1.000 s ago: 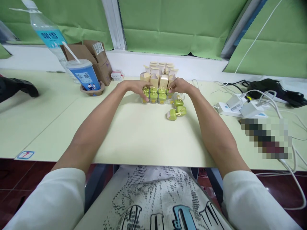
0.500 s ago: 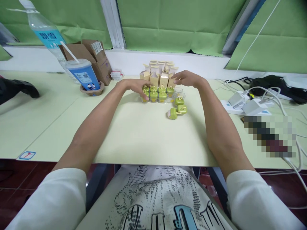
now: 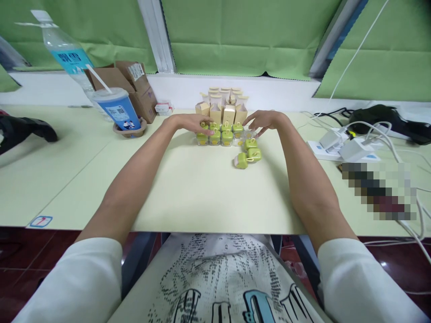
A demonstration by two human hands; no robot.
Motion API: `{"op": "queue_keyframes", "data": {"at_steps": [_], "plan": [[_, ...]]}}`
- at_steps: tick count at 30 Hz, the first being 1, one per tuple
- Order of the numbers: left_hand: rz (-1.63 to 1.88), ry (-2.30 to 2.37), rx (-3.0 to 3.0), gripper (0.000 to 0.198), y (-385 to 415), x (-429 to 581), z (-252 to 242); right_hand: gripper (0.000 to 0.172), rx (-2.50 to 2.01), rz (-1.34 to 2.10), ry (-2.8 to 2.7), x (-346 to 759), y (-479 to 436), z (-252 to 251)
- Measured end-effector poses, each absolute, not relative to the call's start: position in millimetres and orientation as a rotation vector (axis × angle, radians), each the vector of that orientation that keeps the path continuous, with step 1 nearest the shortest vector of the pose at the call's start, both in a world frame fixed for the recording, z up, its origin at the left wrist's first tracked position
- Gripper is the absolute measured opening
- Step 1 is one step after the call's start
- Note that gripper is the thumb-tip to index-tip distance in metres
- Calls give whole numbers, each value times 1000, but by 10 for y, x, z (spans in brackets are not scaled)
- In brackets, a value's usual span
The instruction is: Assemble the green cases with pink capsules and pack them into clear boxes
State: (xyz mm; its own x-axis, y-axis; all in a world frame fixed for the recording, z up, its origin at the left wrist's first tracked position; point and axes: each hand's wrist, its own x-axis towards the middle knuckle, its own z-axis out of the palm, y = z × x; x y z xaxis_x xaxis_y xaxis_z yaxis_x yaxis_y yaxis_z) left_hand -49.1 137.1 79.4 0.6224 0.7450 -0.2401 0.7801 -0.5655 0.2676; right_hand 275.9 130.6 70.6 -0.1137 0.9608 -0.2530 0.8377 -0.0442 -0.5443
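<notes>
Several small clear containers with green looped lids (image 3: pixel 226 137) stand in a tight block at the table's far middle. My left hand (image 3: pixel 192 122) reaches over the block's left end, thumb apart from the fingers, at the lids. My right hand (image 3: pixel 266 119) is at the block's right end. Its fingers are spread and bent down around lidless clear containers (image 3: pixel 248 134); whether they touch cannot be made out. Nearer to me are loose green lids (image 3: pixel 254 154), one of them a tipped lid (image 3: pixel 240 160). Behind the block stand several small beige boxes with open flaps (image 3: pixel 229 114).
At the left are a blue drink cup (image 3: pixel 119 112) in a cardboard holder, a large water bottle (image 3: pixel 72 63) and an open cardboard box (image 3: pixel 143 96). A white power strip (image 3: pixel 323 151) with plugs and cables lies at the right. A white wall (image 3: pixel 188 83) backs the table (image 3: pixel 208 193).
My right hand has come down from beside the beige boxes to the clear containers, its fingers now bent. My left hand stays at the block's left end, its thumb shifted slightly right.
</notes>
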Motion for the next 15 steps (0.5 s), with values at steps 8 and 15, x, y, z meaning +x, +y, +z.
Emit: {"op": "queue_keyframes", "data": {"at_steps": [8, 15], "plan": [[-116, 1233, 2483, 124, 1414, -517, 763, 29, -1976, 660, -2490, 2529, 1046, 1211], [-91, 1272, 2426, 120, 1429, -533, 741, 53, -2121, 474, -3085, 1510, 305, 1237]]}}
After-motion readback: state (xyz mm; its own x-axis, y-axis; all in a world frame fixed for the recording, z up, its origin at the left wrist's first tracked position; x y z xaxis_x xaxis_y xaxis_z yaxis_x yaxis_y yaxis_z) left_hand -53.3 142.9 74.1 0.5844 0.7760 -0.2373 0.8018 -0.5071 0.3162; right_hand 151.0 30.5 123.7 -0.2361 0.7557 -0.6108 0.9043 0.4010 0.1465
